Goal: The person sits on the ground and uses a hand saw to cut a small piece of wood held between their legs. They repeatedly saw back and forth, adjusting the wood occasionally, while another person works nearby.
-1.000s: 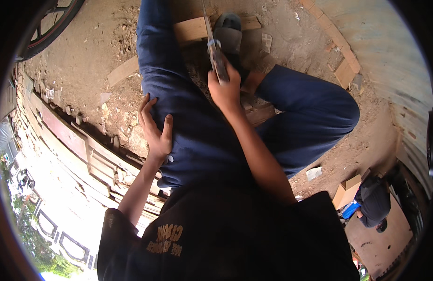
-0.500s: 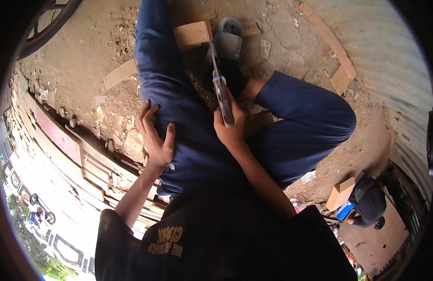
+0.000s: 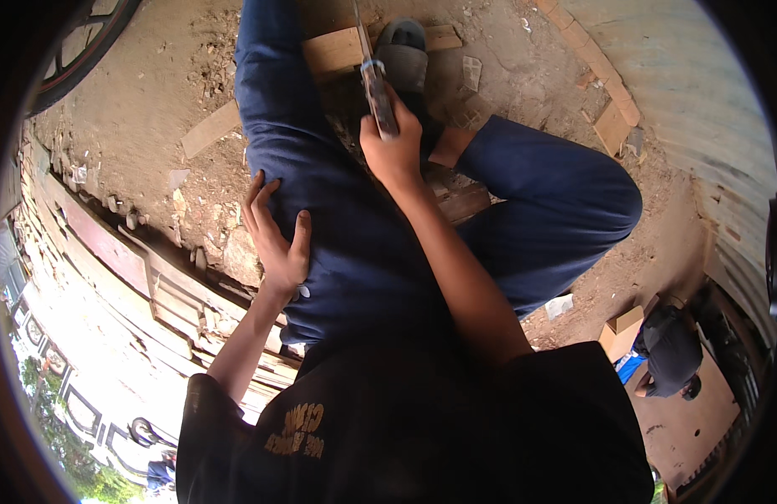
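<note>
The fingers of the right hand (image 3: pixel 394 154) were clamped around the handle (image 3: pixel 378 99) of a saw (image 3: pixel 366 47), the thumb on its left side and the other fingers curled in from the right. The handle's rear end showed above the palm, and the blade stretched forward from the fingers, thin and seen nearly edge-on, out past the top edge of the view. It crossed over a wooden plank (image 3: pixel 332 53) on the ground (image 3: pixel 166 92); whether it touched the wood could not be told.

The fingers of the left hand (image 3: pixel 282 256) were spread apart and held no tool, resting on the left thigh of the blue trousers (image 3: pixel 355 244), well apart from the saw.

Just right of the blade, a dark sandal (image 3: pixel 402 65) covered part of the plank. Farther out, a flat wood scrap (image 3: pixel 210 129) lay left of the leg, a wheel (image 3: pixel 88 52) stood at the upper left, and a co-worker (image 3: pixel 672 343) bent beside a cardboard box (image 3: pixel 622 334) at the lower right.
</note>
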`<state>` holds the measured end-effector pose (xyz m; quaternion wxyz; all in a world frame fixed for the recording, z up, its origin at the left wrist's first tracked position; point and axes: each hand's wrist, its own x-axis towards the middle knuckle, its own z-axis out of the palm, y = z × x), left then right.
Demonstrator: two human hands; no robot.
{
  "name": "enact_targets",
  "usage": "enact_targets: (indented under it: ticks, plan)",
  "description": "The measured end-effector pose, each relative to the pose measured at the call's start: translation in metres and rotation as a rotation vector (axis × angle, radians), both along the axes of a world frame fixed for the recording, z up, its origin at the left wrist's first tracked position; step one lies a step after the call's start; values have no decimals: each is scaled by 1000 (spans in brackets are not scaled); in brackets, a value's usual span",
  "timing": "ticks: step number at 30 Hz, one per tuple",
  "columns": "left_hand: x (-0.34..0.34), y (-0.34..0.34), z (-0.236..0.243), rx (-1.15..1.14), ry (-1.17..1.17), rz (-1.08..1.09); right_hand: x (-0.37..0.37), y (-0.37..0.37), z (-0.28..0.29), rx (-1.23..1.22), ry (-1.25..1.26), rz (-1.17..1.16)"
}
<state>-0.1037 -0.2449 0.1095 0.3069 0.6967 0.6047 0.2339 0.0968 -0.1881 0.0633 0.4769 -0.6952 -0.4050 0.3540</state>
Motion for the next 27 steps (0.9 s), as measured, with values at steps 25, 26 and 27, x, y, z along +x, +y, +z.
enact_targets:
  ticks: [25, 26, 27]
  plan:
    - [1, 0, -4, 14, -60, -32, -7, 17, 7, -165, 39, -5]
    - [-3, 1, -3, -2, -70, -31, -9, 22, 10, -199, 31, 1]
    - [-4, 1, -3, -12, -46, -17, -12, 5, 12, -168, 70, -48]
